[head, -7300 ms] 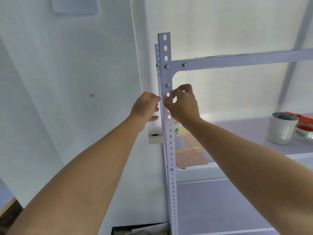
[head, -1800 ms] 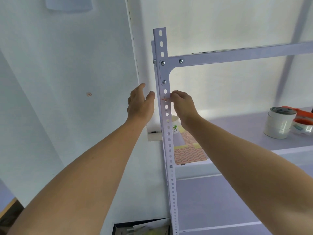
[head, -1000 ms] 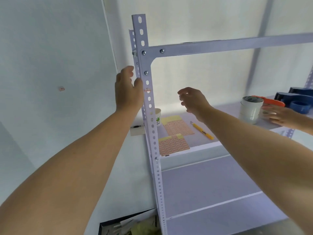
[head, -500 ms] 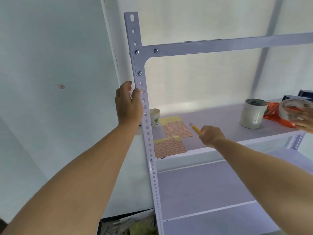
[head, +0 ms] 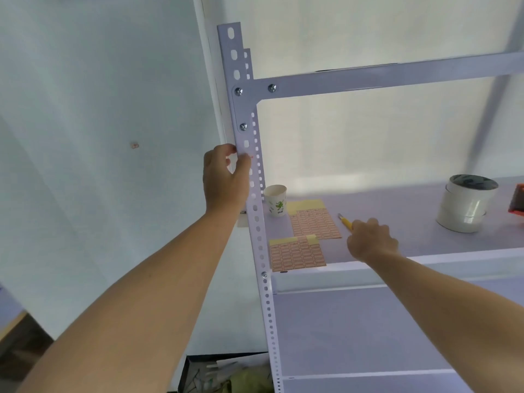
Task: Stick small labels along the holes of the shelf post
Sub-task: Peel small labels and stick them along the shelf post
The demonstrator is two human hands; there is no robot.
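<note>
On the shelf (head: 419,222) lie 2 label sheets (head: 297,255), pink grids with yellow top strips, beside a paper cup (head: 276,199), a yellow pen (head: 345,221) and a white tape roll (head: 465,205); a dark box (head: 226,375) of clutter sits below. Smooth white metal forms the post (head: 255,205), a perforated angle strip bolted to a crossbar (head: 382,76). One small label (head: 250,156) sits on the post just below a hole, at the left hand's thumb tip. That left hand (head: 224,177) grips the post's edge, thumb on its face. Down on the shelf, the right hand (head: 370,241) is curled loosely, fingertips at the pen, right of the sheets; whether it pinches anything is unclear.
</note>
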